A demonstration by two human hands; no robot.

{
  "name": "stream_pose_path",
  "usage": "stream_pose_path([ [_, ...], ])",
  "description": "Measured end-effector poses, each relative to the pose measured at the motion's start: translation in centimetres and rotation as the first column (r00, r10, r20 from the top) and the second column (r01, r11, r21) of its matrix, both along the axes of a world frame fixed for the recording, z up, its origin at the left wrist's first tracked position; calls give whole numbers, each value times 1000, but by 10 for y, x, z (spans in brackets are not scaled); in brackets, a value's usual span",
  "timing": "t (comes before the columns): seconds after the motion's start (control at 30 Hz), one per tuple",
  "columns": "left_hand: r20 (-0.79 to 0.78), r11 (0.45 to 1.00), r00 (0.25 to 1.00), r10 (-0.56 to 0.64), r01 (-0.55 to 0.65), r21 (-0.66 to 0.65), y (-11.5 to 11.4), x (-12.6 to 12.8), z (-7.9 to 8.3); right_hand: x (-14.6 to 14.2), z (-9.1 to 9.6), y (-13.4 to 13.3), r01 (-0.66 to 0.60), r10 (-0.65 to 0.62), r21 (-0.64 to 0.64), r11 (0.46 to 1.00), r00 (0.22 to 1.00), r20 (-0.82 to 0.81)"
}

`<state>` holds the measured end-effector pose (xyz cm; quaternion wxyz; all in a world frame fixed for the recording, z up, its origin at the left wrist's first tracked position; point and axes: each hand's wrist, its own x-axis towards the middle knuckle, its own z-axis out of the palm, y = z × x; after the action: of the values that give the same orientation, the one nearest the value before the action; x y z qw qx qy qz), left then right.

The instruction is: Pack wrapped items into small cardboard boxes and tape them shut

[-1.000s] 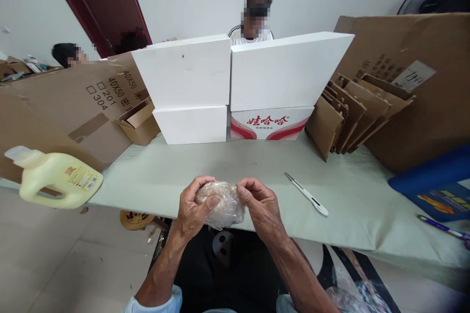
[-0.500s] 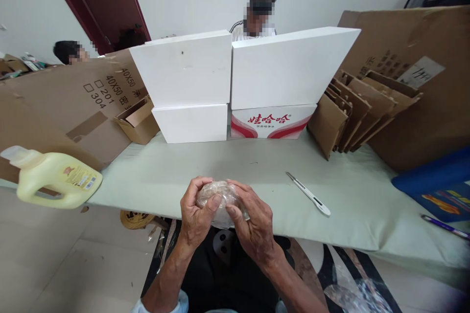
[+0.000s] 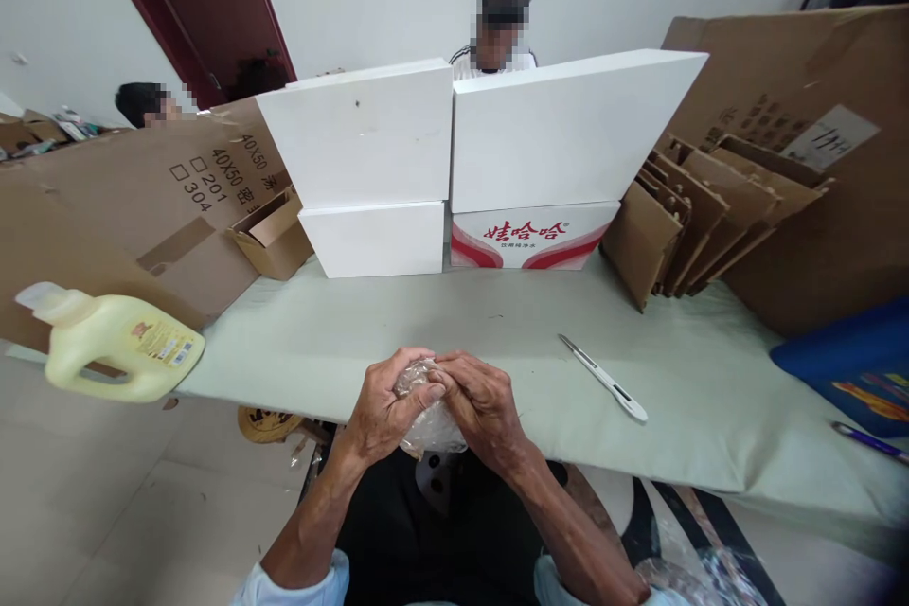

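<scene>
Yellow jug point(image 3: 114, 343) at left table point(image 3: 426, 312) edge; knife point(image 3: 603, 379) lying right; white boxes point(image 3: 362, 147) stacked behind; cardboard sleeves point(image 3: 682, 222) beside.

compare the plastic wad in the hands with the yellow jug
The plastic wad is clear, crumpled and gripped by the left hand and right hand; the yellow jug is opaque, smooth and lies untouched on its side. The wad looks smaller. Both look plastic.

Both hands point(image 3: 436, 402) around plastic wad point(image 3: 428, 424)
</scene>
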<state>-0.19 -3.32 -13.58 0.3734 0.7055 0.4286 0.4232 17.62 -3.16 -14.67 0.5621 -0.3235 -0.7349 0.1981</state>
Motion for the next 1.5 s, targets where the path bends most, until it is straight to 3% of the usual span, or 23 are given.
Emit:
stream_pose_path([
  [0.07,42,999,998,54,-53,-5,-1,2,-5,4,2,2,-30,27,-73,997,999,-30],
  [0.23,219,970,946,241,-225,-95,-5,-4,-6,16,0,0,23,-79,-310,951,983,-168],
  [0.4,197,983,970,143,-116,-143,-4,-10,3,17,0,-1,-33,-45,-336,941,974,-220],
  [0.53,171,982,969,176,-160,-100,-5,-13,8,18,9,-3,-68,-29,-362,930,966,-255],
  [0.77,205,983,975,88,-51,-177,-9,-13,10,22,16,-8,8,-56,-242,970,980,-189],
  [0.9,179,985,981,74,-43,-170,-10,-13,11,23,16,-9,159,-157,18,987,984,-86],
  [0.97,179,987,981,75,-48,-152,-13,-11,12,24,15,-10,173,-174,158,972,985,-10],
  [1.03,175,989,981,83,-60,-134,-15,-9,12,24,15,-11,149,-163,219,964,986,45],
  [1.3,165,995,983,84,-72,-74,-18,-5,2,19,14,-13,118,-115,134,984,993,-30],
  [1.43,249,994,964,91,-72,-87,-21,-4,-10,16,18,-13,143,-137,114,983,988,-66],
  [1.5,279,995,956,94,-95,-11,-23,-3,-14,16,20,-13,149,-139,112,983,986,-88],
])
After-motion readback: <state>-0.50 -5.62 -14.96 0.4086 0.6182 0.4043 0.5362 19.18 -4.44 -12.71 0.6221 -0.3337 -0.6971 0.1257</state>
